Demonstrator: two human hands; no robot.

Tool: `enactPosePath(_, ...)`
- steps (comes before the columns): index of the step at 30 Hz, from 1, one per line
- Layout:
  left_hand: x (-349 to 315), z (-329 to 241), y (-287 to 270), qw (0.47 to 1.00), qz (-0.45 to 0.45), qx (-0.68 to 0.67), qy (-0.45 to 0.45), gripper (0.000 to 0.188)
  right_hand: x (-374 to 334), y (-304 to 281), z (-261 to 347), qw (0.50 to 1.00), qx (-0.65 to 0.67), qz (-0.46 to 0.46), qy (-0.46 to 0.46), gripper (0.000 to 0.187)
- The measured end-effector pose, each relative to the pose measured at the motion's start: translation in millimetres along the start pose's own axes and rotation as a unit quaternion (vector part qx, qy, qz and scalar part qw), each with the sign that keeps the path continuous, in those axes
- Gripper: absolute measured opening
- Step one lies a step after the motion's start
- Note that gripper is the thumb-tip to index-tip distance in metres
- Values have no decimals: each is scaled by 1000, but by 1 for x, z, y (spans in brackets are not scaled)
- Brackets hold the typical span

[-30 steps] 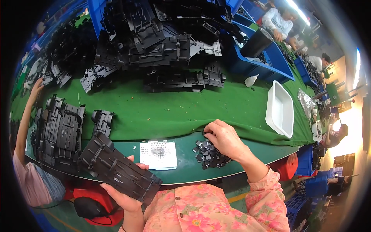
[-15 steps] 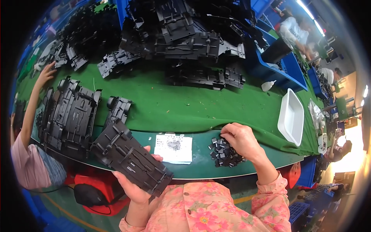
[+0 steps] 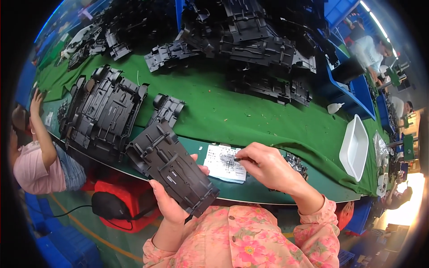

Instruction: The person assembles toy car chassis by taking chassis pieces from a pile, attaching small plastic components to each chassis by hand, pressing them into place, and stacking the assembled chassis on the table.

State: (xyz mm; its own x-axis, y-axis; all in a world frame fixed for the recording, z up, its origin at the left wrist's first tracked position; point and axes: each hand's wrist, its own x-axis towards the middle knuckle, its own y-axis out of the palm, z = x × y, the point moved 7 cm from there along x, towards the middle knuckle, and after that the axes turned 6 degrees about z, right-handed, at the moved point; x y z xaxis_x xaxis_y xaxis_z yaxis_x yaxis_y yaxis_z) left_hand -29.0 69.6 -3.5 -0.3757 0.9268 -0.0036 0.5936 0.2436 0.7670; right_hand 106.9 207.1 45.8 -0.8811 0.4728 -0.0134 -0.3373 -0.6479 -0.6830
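Note:
My left hand [image 3: 170,204] grips a black plastic vehicle chassis [image 3: 172,167], tilted in front of my body, thumb on the near side and fingertips past the far edge. Above a white printed sheet [image 3: 229,174] with a dark smudged patch, my right hand [image 3: 270,169] pinches a small black part [image 3: 237,159], mostly covered by the fingers. Behind that hand lies a pile of small black parts [image 3: 296,164], partly hidden by the wrist.
Several black chassis [image 3: 105,109] stand in a row at left, with a shorter black piece [image 3: 166,109] beside them. More chassis are heaped at the back. A white tray [image 3: 354,147] and a small white bottle [image 3: 334,108] are at right. Another person [image 3: 38,163] sits at left.
My right hand has moved left from the pile to above the white sheet, bringing a small black part. The chassis stays in my left hand. The whole view has shifted and tilted.

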Motion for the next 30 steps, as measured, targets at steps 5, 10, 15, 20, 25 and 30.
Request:
enactPosePath(5,-3,-6,-1,999,-12,-21,24,86,18,13,-1,996,-49,78,1,14)
enactPosePath(10,-4,-6,-6,999,-34,-35,22,86,26,17,4,990,-82,117,6,13)
enactPosePath(15,-3,-7,-5,999,-31,-31,19,86,26,24,6,986,-120,117,-3,12)
enactPosePath(20,-4,-7,-6,999,-22,-29,24,85,27,30,3,983,-124,132,32,11)
enactPosePath(25,-4,-6,-5,999,-21,-30,26,85,26,28,6,977,-198,55,-64,9)
enactPosePath(30,-3,-8,-6,999,-14,-34,25,85,17,28,14,976,-177,35,-124,13)
